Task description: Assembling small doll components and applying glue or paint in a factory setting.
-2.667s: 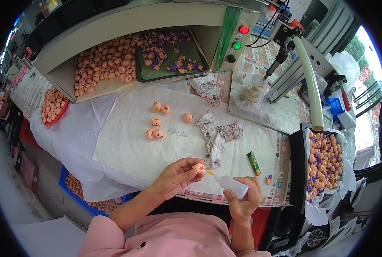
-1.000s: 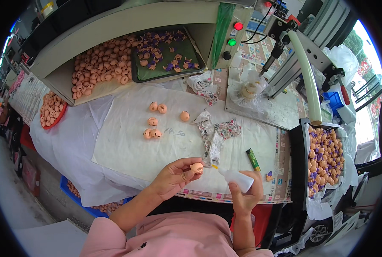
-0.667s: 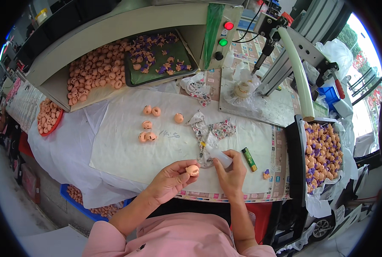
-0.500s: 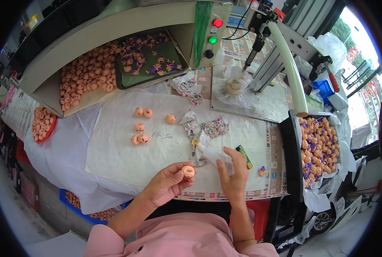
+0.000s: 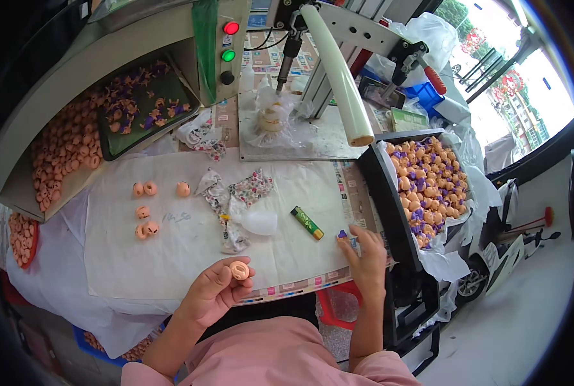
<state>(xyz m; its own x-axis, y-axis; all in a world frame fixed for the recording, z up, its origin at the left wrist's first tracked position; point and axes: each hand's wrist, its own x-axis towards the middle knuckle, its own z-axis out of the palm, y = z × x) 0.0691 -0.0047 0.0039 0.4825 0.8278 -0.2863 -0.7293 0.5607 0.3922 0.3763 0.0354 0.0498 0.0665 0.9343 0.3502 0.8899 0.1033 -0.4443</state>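
Observation:
My left hand (image 5: 217, 289) holds a peach-coloured, hollow doll head (image 5: 239, 270) between thumb and fingers, its oval opening facing up. Near the table's right front edge, my right hand (image 5: 368, 262) has thumb and forefinger at a small purple-and-peach figure piece (image 5: 342, 235), which shows at the fingertips. A white squeeze bottle (image 5: 260, 223) with a yellow tip lies on a floral cloth (image 5: 235, 202). Between the bottle and my right hand is a green lighter (image 5: 307, 222). Several loose doll heads (image 5: 150, 188) sit on the white sheet at the left.
A black tray (image 5: 369, 168) of assembled purple-and-peach pieces stands at the right. Behind the sheet is a press with a metal base (image 5: 248, 138). At the far left, a cabinet shelters heaped heads (image 5: 74, 138) and a dark tray (image 5: 114, 149) of small figures. A red basin (image 5: 33, 248) holds more heads.
My right hand has left the white bottle and moved right to the small figure piece. The left hand still holds the doll head. The whole view has swung to the right.

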